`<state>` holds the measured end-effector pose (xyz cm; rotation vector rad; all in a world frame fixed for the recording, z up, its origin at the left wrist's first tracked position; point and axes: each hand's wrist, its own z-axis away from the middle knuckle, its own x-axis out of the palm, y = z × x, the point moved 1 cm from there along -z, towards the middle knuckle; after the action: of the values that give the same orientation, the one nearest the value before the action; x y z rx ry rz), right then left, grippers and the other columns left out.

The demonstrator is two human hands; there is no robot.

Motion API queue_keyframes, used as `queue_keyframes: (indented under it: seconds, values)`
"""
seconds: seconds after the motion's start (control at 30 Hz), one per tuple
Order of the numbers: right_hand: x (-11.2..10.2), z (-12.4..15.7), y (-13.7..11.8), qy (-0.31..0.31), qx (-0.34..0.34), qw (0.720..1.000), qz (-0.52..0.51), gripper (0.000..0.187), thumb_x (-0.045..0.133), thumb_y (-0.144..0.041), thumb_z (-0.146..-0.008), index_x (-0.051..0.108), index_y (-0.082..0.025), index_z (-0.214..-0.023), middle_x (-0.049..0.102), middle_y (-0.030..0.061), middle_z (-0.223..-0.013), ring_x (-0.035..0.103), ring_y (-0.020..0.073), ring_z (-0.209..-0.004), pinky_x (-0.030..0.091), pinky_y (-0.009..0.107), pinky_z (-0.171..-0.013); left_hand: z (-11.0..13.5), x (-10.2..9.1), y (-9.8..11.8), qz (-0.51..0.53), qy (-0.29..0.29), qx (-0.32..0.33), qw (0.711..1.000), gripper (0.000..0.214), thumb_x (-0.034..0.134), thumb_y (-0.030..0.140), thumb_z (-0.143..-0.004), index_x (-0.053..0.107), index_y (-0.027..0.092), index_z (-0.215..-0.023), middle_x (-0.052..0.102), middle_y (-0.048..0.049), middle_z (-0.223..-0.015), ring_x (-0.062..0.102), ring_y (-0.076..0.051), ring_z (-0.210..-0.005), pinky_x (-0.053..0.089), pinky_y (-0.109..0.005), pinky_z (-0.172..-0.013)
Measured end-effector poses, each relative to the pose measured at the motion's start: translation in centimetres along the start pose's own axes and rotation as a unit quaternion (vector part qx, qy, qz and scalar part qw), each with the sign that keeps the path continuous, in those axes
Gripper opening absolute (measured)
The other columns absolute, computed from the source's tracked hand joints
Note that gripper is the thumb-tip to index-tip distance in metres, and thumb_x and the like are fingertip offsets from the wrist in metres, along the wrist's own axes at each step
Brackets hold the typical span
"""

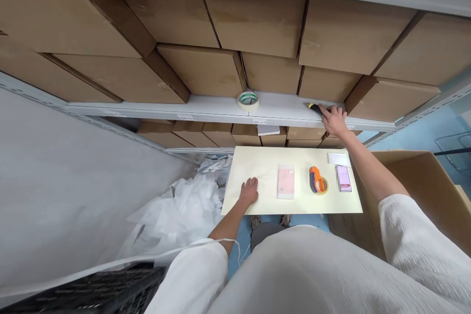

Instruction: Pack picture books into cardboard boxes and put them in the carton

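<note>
My left hand (249, 190) lies flat, fingers together, on a pale yellow board (257, 162) in front of me. My right hand (334, 118) reaches up to the white shelf (221, 106) and closes round a small yellow and black tool (313, 106) lying there, perhaps a cutter. On the board lie a pink flat package (286, 182), an orange tape dispenser (317, 180), a phone with a lit pink screen (343, 178) and a white card (337, 158).
A roll of tape (248, 100) sits on the shelf. Brown cardboard boxes (253, 19) fill the racks above and below. White crumpled paper (180, 211) lies to the left, an open cardboard box (434, 191) to the right, a black crate (99, 292) at the lower left.
</note>
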<state>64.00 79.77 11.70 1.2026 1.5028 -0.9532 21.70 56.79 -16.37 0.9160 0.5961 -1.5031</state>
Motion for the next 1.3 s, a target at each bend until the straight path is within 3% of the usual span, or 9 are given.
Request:
queue_keyframes:
  seconds: [0.17,0.27,0.43,0.6,0.73,0.8,0.93,1.07,1.3]
  values:
    - [0.2,-0.4,0.4,-0.026,-0.009,1.000,-0.005,0.070,0.043,-0.033,-0.097,0.050,-0.025,-0.166,0.054,0.0223,-0.139,0.044,0.0405,-0.117,0.041,0.066,-0.101,0.0,-0.4,0.3,0.011,-0.015,-0.011,1.000,0.082,0.051,0.019,-0.094,0.033,0.019,-0.174,0.027,-0.0155,-0.183,0.027,-0.035,-0.168,0.026,-0.057,-0.135]
    - [-0.3,-0.1,0.3,0.004,-0.015,1.000,-0.022,0.072,0.043,-0.032,-0.095,0.048,-0.023,-0.167,0.052,0.0226,-0.146,0.043,0.0428,-0.122,0.039,0.068,-0.103,0.2,-0.5,0.4,0.015,-0.014,-0.007,1.000,0.081,0.051,0.018,-0.094,0.034,0.018,-0.173,0.027,-0.0155,-0.183,0.027,-0.034,-0.168,0.026,-0.055,-0.135]
    - [0.7,4.5,-4.5,0.064,-0.064,0.993,-0.072,0.069,0.048,-0.026,-0.095,0.048,-0.022,-0.164,0.048,0.0218,-0.158,0.042,0.0432,-0.135,0.034,0.065,-0.110,0.7,-0.8,0.1,0.028,0.025,0.024,0.999,0.074,0.049,0.016,-0.095,0.040,0.017,-0.169,0.037,-0.0176,-0.178,0.035,-0.035,-0.164,0.030,-0.053,-0.133]
    - [7.4,13.2,-15.3,-0.131,-0.129,0.971,-0.154,0.054,0.042,-0.021,-0.102,0.060,-0.018,-0.153,0.056,0.0205,-0.156,0.047,0.0360,-0.141,0.036,0.055,-0.117,0.2,-1.8,-0.9,0.034,0.060,0.027,0.997,0.068,0.051,0.017,-0.098,0.043,0.018,-0.166,0.042,-0.0193,-0.171,0.046,-0.034,-0.154,0.038,-0.049,-0.127]
    - [13.7,18.1,-22.3,-0.303,-0.064,0.936,-0.167,0.059,0.040,-0.024,-0.106,0.051,-0.014,-0.162,0.042,0.0212,-0.172,0.039,0.0342,-0.155,0.034,0.052,-0.124,-1.5,-2.5,-1.6,0.036,0.091,0.060,0.993,0.073,0.049,0.022,-0.102,0.033,0.020,-0.173,0.034,-0.0172,-0.179,0.031,-0.036,-0.164,0.026,-0.054,-0.134]
    - [16.3,19.1,-24.5,-0.351,-0.040,0.924,-0.150,0.063,0.038,-0.027,-0.108,0.042,-0.011,-0.169,0.033,0.0205,-0.179,0.030,0.0331,-0.163,0.028,0.051,-0.129,-2.8,-2.5,-1.9,0.043,0.093,0.086,0.991,0.075,0.045,0.026,-0.105,0.025,0.022,-0.177,0.029,-0.0143,-0.182,0.026,-0.034,-0.168,0.021,-0.055,-0.136]
    - [20.6,19.4,-26.8,-0.365,-0.028,0.923,-0.117,0.068,0.029,-0.037,-0.113,0.024,-0.013,-0.177,0.014,0.0160,-0.186,0.012,0.0314,-0.171,0.016,0.053,-0.136,-5.3,-1.4,-2.4,0.060,0.086,0.095,0.990,0.075,0.041,0.034,-0.109,0.017,0.024,-0.179,0.019,-0.0110,-0.186,0.014,-0.034,-0.172,0.014,-0.061,-0.137]
    - [24.1,20.0,-27.2,-0.370,-0.017,0.925,-0.081,0.074,0.028,-0.045,-0.113,0.016,-0.015,-0.179,0.006,0.0147,-0.186,0.006,0.0327,-0.172,0.011,0.059,-0.137,-5.9,0.2,-2.5,0.078,0.095,0.091,0.988,0.080,0.038,0.048,-0.109,0.008,0.024,-0.180,0.008,-0.0084,-0.187,0.001,-0.036,-0.173,0.001,-0.069,-0.136]
    - [26.8,21.7,-26.5,-0.345,-0.027,0.936,-0.066,0.080,0.027,-0.053,-0.112,0.007,-0.016,-0.180,-0.001,0.0111,-0.186,0.001,0.0335,-0.173,0.005,0.062,-0.138,-5.0,1.4,-2.1,0.131,0.132,0.055,0.981,0.081,0.034,0.056,-0.110,0.007,0.024,-0.180,0.009,-0.0060,-0.187,-0.002,-0.033,-0.173,-0.007,-0.064,-0.138]
